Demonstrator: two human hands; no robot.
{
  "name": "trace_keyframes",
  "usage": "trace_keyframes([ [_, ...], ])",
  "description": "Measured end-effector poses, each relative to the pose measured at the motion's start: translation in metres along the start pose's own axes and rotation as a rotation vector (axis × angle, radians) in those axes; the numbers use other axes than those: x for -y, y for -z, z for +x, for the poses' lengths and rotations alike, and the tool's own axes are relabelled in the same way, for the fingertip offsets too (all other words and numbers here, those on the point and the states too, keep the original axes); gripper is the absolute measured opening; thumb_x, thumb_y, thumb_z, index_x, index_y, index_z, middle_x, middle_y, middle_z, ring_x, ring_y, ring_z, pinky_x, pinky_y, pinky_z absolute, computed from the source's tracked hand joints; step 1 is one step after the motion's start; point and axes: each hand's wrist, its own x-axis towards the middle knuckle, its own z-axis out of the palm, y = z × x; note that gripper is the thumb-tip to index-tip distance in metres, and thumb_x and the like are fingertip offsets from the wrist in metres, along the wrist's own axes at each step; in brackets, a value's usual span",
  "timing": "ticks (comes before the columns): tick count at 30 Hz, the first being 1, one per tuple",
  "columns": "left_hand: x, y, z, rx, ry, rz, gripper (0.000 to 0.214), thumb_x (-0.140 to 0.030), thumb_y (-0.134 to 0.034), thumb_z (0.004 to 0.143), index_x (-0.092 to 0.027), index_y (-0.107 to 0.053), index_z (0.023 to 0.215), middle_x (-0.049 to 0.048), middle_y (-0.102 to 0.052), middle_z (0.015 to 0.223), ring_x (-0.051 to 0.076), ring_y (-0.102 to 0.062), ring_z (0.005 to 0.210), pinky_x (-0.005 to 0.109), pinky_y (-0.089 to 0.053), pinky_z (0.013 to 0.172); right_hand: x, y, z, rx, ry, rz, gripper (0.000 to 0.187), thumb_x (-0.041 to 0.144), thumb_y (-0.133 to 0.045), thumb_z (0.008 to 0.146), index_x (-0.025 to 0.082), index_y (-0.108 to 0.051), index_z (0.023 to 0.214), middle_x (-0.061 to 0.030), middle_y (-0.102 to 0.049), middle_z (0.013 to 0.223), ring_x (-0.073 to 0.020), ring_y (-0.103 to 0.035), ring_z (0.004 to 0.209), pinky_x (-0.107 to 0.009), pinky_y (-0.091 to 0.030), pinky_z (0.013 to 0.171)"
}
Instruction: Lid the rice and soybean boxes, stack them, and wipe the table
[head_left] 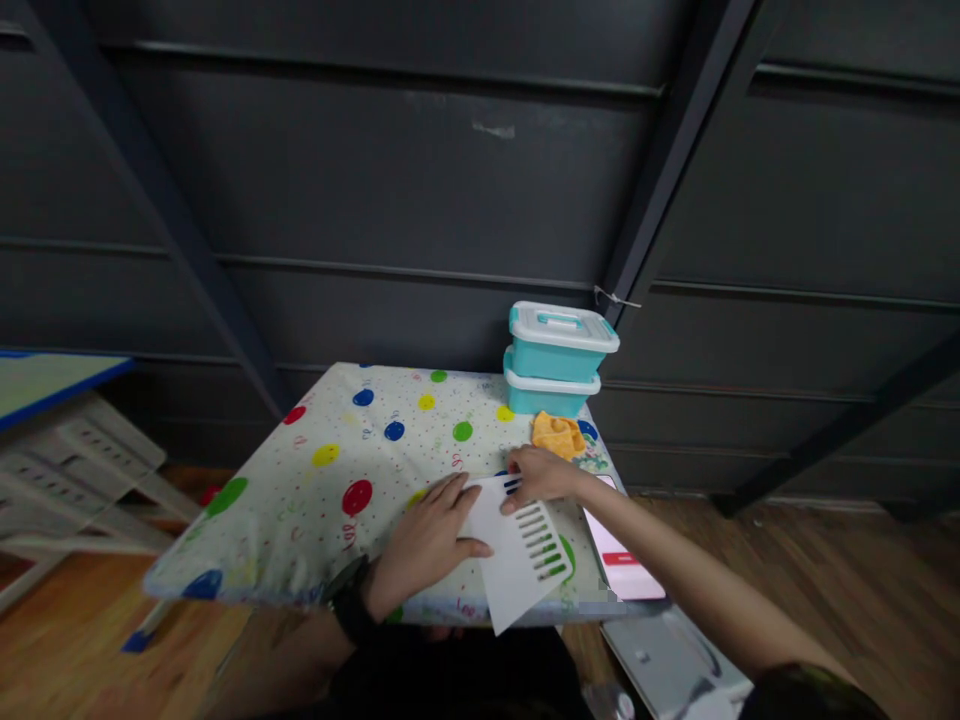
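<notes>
On the tablecloth near the front edge lies a white sheet of paper (504, 562) with a row of narrow slots along its right side. The printed cloth shows through the slots. My left hand (431, 540) rests flat on the paper's left part, fingers spread, a dark watch on the wrist. At the paper's upper right, my right hand (544, 475) has its thumb and fingers bent around the top slots, gripping the paper there. Its fingertips are partly hidden. An orange cloth (558, 436) lies just beyond the right hand.
Two teal boxes with white lids (559, 345) are stacked at the back right. A tablet or phone with a pink screen (622, 555) lies under my right forearm. The table (300, 520) has a balloon-print cover. A dark panel wall (390, 170) stands behind; another table (60, 385) is left.
</notes>
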Motion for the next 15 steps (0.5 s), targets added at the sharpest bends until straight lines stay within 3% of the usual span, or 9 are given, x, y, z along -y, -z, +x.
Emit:
trace_keyframes([
  [4,-0.001,0.01,-0.014,-0.072,0.059,-0.027,0.08,-0.054,-0.06,0.089,-0.02,-0.03,0.156,0.0172,-0.035,0.161,0.032,-0.044,0.143,0.046,-0.046,0.111,0.001,0.015,-0.008,-0.061,0.013,0.51,0.048,0.049,-0.084,0.06,0.018,-0.063,0.089,-0.0031,-0.068,0.084,-0.0211,-0.066,0.076,-0.03,-0.05,0.064],
  [7,0.014,0.017,-0.036,-0.191,0.073,-0.007,0.071,-0.048,-0.048,0.097,-0.027,-0.02,0.159,0.011,-0.03,0.164,0.027,-0.038,0.147,0.045,-0.046,0.112,0.011,0.053,-0.033,-0.295,0.097,0.791,0.042,0.051,-0.081,0.065,0.02,-0.061,0.083,-0.0002,-0.066,0.074,-0.0172,-0.064,0.064,-0.029,-0.051,0.058],
  [9,0.032,0.017,-0.055,-0.257,0.082,0.054,0.062,-0.043,-0.046,0.099,-0.032,-0.029,0.157,0.0068,-0.031,0.164,0.027,-0.035,0.148,0.048,-0.042,0.116,0.017,0.093,-0.052,-0.608,0.192,0.715,0.039,0.052,-0.081,0.069,0.021,-0.063,0.082,-0.0007,-0.067,0.073,-0.0167,-0.063,0.063,-0.029,-0.05,0.056],
  [12,0.07,0.011,-0.086,-0.284,0.099,0.134,0.055,-0.04,-0.049,0.096,-0.033,-0.043,0.15,0.0045,-0.04,0.16,0.03,-0.036,0.147,0.055,-0.038,0.118,0.021,0.158,-0.068,-1.211,0.289,0.35,0.032,0.049,-0.077,0.077,0.022,-0.068,0.09,-0.0034,-0.07,0.082,-0.019,-0.065,0.073,-0.031,-0.051,0.062],
  [13,0.085,0.01,-0.097,-0.294,0.102,0.139,0.054,-0.039,-0.049,0.096,-0.035,-0.044,0.149,0.0023,-0.045,0.157,0.03,-0.039,0.146,0.055,-0.038,0.118,0.02,0.176,-0.066,-1.339,0.286,0.213,0.028,0.047,-0.073,0.082,0.022,-0.069,0.093,-0.0049,-0.072,0.087,-0.0203,-0.067,0.078,-0.032,-0.052,0.066],
  [15,0.116,0.011,-0.118,-0.346,0.112,0.107,0.053,-0.037,-0.046,0.096,-0.044,-0.042,0.149,-0.0069,-0.048,0.154,0.028,-0.044,0.143,0.053,-0.042,0.116,0.016,0.199,-0.052,-1.427,0.229,-0.038,0.023,0.038,-0.063,0.09,0.02,-0.07,0.103,-0.008,-0.073,0.095,-0.0226,-0.068,0.087,-0.034,-0.052,0.075],
])
